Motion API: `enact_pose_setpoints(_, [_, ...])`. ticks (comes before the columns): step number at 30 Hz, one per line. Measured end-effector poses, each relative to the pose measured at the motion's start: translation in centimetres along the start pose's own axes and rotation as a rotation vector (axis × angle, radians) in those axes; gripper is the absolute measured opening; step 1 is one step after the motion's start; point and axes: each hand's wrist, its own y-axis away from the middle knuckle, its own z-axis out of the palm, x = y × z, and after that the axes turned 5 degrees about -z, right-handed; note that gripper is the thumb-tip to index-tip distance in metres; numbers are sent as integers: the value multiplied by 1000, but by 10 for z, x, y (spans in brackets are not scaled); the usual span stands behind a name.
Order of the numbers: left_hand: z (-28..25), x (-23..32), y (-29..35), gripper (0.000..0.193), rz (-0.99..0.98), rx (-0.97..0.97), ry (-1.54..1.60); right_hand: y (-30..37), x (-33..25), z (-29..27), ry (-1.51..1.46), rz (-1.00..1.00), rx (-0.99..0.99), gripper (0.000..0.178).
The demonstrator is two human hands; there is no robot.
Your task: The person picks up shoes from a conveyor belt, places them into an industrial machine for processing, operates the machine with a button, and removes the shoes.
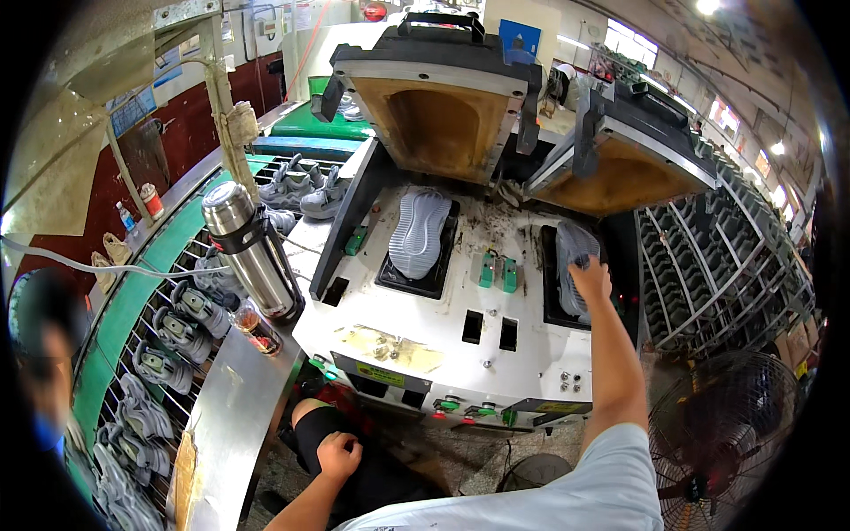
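At right of centre in the frame, I have my right hand (591, 279) on a grey shoe (567, 276), which lies sole up in a black tray in the white machine (452, 341). The fingers are bent down onto the sole; I cannot tell whether they pinch it or only press, though the contact suggests steadying or seating. My left hand (339, 456), lower centre, rests loosely curled on my thigh, with nothing visible in it; whether it is fully closed I cannot tell. A second shoe (420, 234), also sole up, lies in the tray at upper centre, probably turned that way to keep the underside exposed. Both lids, the left (423, 119) and the right (620, 177), stand raised, which I judge leaves the trays within reach. A steel flask (252, 252) and a jar (255, 332) stand left of the machine, the jar on the metal table (226, 398), presumably clear of the lids. Labelling: a yellow-green label (381, 374) marks the machine's front; its print is too small to read reliably. I can confirm no brand.
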Motion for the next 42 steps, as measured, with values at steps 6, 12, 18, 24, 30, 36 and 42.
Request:
enact_pose_setpoints(6, [37,50,-12,22,-36,-536,174,121,106,1,-301,-580,436,22])
enact_pose_setpoints(12, [121,162,-15,33,312,-1047,348,262,249,57,-1088,909,714,36])
enact_pose_setpoints(18, [138,164,-33,31,112,-932,368,264,225,41,-1296,992,306,45])
enact_pose_setpoints(24, [43,23,-21,23,-207,-359,545,360,119,129,-843,-69,-263,44])
enact_pose_setpoints(30, [-120,-124,59,20,-612,368,126,257,-137,123,-845,-1004,125,31])
enact_pose_setpoints(36, [-222,-149,210,18,-943,851,200,117,-324,115,53,-363,-172,85])
enact_pose_setpoints(42, [-233,-152,338,16,-1052,1304,350,13,-314,184,143,-264,-207,84])
